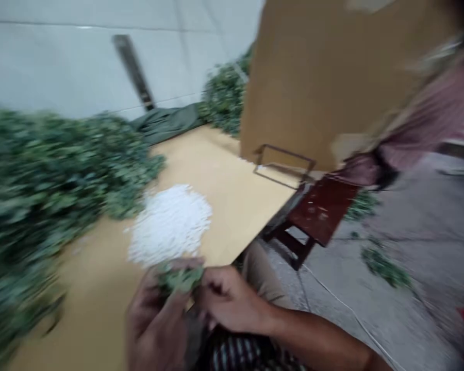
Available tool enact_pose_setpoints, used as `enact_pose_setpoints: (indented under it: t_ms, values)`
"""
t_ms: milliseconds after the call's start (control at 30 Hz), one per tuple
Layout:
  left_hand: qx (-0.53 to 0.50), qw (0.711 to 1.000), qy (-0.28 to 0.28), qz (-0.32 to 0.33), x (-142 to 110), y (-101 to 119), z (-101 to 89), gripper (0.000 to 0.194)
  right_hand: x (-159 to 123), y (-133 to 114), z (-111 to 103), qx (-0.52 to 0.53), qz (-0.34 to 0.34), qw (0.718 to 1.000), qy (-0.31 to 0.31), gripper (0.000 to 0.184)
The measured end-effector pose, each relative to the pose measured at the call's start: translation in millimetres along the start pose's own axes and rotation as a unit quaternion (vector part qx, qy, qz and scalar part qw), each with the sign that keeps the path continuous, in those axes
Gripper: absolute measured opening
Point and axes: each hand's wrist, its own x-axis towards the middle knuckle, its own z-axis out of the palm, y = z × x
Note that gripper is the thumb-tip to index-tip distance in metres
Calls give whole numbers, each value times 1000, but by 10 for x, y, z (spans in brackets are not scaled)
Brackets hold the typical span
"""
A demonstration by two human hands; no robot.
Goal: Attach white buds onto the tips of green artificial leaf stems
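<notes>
My left hand (160, 324) is closed around a small bunch of green leaves (181, 278), which sticks up between thumb and fingers. My right hand (232, 299) sits close beside it with fingers pinched together near the edge of the leaves; what they grip is hidden and blurred. Just beyond the hands, a pile of small white pieces (172, 221) lies on the tan board (232, 206). The pieces are too blurred for their exact kind to show.
A big heap of leafy green stems (54, 175) covers the left side. More greenery (226, 98) lies at the back by a dark cloth (170, 123). A large cardboard sheet (309, 77) stands at right, near a thin metal frame (284, 167) and a dark red stool (317, 211).
</notes>
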Motion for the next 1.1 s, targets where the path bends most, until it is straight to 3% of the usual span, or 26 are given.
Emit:
enact_pose_setpoints:
  t_ms: [33, 167, 300, 400, 500, 767, 1100]
  values:
    - [-30, 999, 16, 6, -3, 22, -5, 30, -21, -17, -11, 4, 2, 1000, -18, 25]
    - [-143, 989, 9, -19, 58, 25, 56, 23, -108, -38, -33, -92, -111, 989, 34, 32]
    - [-208, 977, 6, -45, 48, -40, 85, 22, -142, 54, -4, -214, -233, 946, 61, 31]
    - [-223, 972, 29, -62, 39, -109, 79, 22, -124, 142, 12, -271, -275, 920, 72, 31]
    - [-215, 973, 48, -67, 58, -160, 70, 19, -104, 193, 10, -288, -277, 914, 72, 33]
    - [-239, 965, 28, -104, 118, -178, -27, 15, -96, 175, -32, -198, -208, 956, 63, 22]
    - [-254, 958, 18, -129, 119, -177, -28, 19, -96, 116, -90, -224, -181, 956, 52, 33]
